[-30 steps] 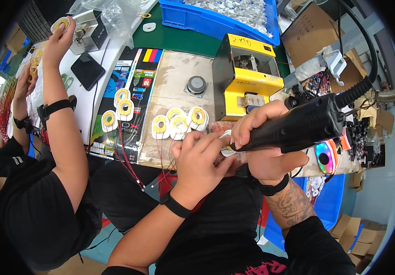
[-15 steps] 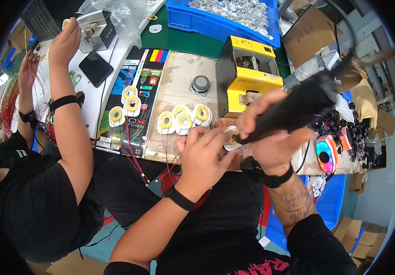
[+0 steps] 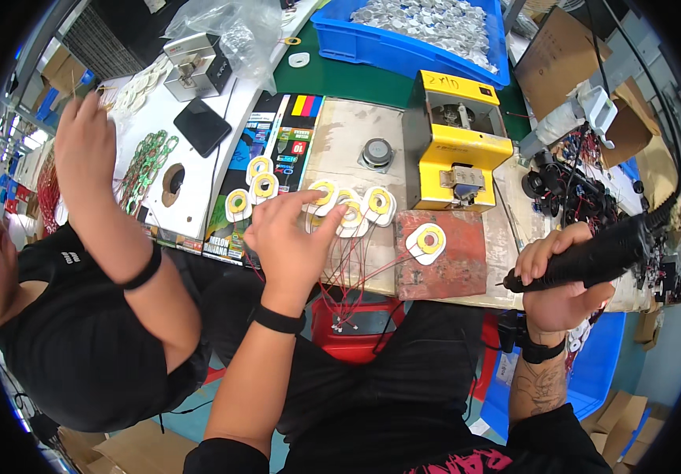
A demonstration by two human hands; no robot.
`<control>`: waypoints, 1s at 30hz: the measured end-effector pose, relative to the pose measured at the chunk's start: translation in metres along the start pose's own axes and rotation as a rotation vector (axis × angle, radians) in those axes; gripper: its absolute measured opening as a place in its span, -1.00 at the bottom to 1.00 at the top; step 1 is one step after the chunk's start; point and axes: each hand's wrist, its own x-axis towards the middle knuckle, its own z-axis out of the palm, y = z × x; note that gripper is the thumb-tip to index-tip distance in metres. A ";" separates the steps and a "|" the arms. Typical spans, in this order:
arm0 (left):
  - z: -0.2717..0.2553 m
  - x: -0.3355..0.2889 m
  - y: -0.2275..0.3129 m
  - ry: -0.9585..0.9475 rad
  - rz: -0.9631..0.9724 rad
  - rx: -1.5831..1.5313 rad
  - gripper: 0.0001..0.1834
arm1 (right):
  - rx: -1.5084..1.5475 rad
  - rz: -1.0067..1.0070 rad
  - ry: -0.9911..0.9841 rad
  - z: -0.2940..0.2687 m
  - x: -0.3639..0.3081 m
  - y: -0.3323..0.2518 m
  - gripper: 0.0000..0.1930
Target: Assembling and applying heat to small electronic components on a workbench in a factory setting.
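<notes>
Head view: at nine o'clock from the red block [image 3: 459, 280], the left hand [image 3: 287, 237] arches half-open over a ringed piece [image 3: 330, 195], contact unclear; on the block, a lone piece [image 3: 422, 248] looks light, stiff, its wires [image 3: 388, 266] fragile, best held by the rim; at three o'clock, the right hand [image 3: 556, 306] grasps a black driver [image 3: 601, 254].

Pale wall [image 3: 676, 355] far R; teal flr [image 3: 196, 400]; red stool [image 3: 350, 346]; bright lts [image 3: 36, 139] far L.

Bright, soft light — straight edges bowing toward black rim.
</notes>
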 end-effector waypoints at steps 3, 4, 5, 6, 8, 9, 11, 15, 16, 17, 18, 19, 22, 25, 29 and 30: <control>0.010 -0.005 -0.003 -0.075 -0.021 0.108 -0.59 | -0.044 -0.015 0.086 -0.001 0.003 0.005 -0.01; 0.014 -0.008 -0.006 -0.077 -0.032 0.076 -0.59 | -0.046 -0.056 0.060 0.002 0.007 0.008 -0.04; 0.015 -0.008 -0.001 -0.082 -0.044 0.040 -0.59 | -0.052 -0.094 0.034 0.006 0.013 0.008 -0.07; 0.012 -0.008 0.005 -0.054 -0.009 0.053 -0.66 | -0.042 -0.094 0.021 0.012 0.021 0.009 -0.06; 0.007 -0.011 0.008 -0.061 -0.027 -0.005 -0.62 | 0.025 -0.084 -0.044 0.023 0.040 0.014 -0.04; 0.006 -0.013 0.010 -0.058 -0.042 -0.022 -0.56 | 0.075 -0.091 -0.051 0.028 0.049 0.017 -0.04; 0.003 -0.018 0.024 -0.026 0.010 -0.028 -0.58 | 0.029 -0.086 -0.128 0.033 0.070 0.022 -0.02; 0.002 -0.038 0.058 -0.125 0.233 -0.159 -0.67 | 0.002 -0.149 -0.079 0.043 0.094 0.044 0.01; 0.001 -0.042 0.066 -0.177 0.305 -0.175 -0.67 | -0.034 -0.142 -0.104 0.045 0.096 0.048 0.01; 0.002 -0.045 0.073 -0.231 0.377 -0.192 -0.66 | -0.071 -0.136 -0.128 0.046 0.097 0.051 0.01; 0.007 -0.047 0.077 -0.230 0.371 -0.190 -0.66 | -0.099 -0.127 -0.150 0.045 0.098 0.056 0.00; 0.013 -0.049 0.079 -0.217 0.374 -0.206 -0.68 | -0.099 -0.123 -0.155 0.046 0.097 0.059 0.00; 0.027 -0.048 0.079 -0.198 0.392 -0.199 -0.71 | -0.094 -0.135 -0.127 0.046 0.095 0.064 0.01; 0.035 -0.047 0.076 -0.204 0.434 -0.166 -0.74 | -0.088 -0.149 -0.132 0.044 0.093 0.064 0.00; 0.035 -0.046 0.076 -0.204 0.467 -0.139 -0.76 | 0.046 -0.029 -0.117 0.044 0.082 0.055 0.00; 0.035 -0.047 0.076 -0.209 0.465 -0.139 -0.76 | 0.112 -0.018 -0.124 0.045 0.078 0.054 0.00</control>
